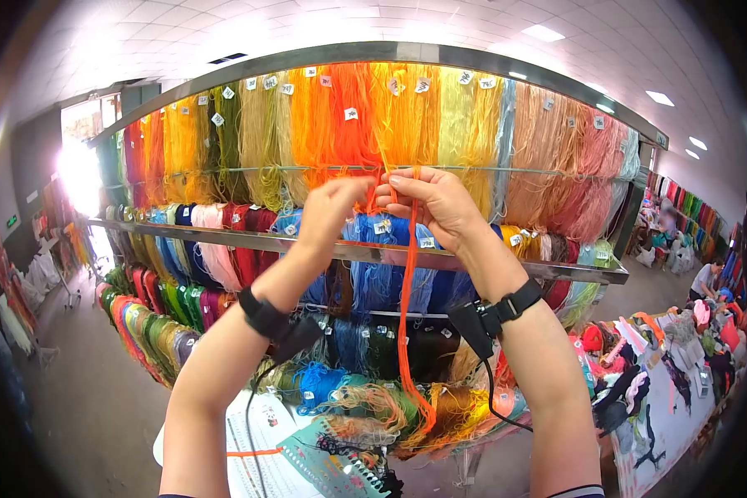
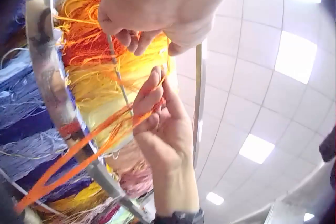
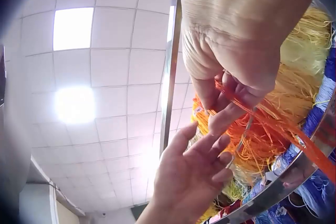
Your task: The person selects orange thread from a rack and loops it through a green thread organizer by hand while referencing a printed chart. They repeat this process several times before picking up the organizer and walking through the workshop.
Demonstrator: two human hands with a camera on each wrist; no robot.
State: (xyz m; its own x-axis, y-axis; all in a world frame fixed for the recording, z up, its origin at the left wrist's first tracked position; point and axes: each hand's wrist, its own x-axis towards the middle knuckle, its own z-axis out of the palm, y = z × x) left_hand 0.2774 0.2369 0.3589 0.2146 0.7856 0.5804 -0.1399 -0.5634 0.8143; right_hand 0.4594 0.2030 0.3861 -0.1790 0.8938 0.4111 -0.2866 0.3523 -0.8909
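At the middle of the head view, two hands meet in front of a metal rack [image 1: 365, 247] hung with thread in many colours. The right hand [image 1: 440, 207] pinches an orange thread [image 1: 408, 290], fingers bent inward; the strands hang from it past the lower rows, over the blue bundles [image 1: 452, 286]. Close beside it, the left hand [image 1: 334, 212] has bent fingers, their tips blurred. White paper tags [image 1: 350, 114] dot the yellow and red bundles behind. Below lie a printed sheet [image 1: 261, 423] and a green card [image 1: 315, 456]; at right, a white table [image 1: 676, 440] bears a heap of coloured pieces, with a person [image 1: 705, 282] beyond it.

From the left wrist, the right hand's thumb and forefinger press together, and the orange thread crosses its fingers and slants down to the lower left. The left hand is above, fingers curled; whether it pinches a strand, I cannot tell.

From the right wrist, the orange thread passes between the right hand's fingers, while the left hand, below, reaches its loosely bent fingers up to them.
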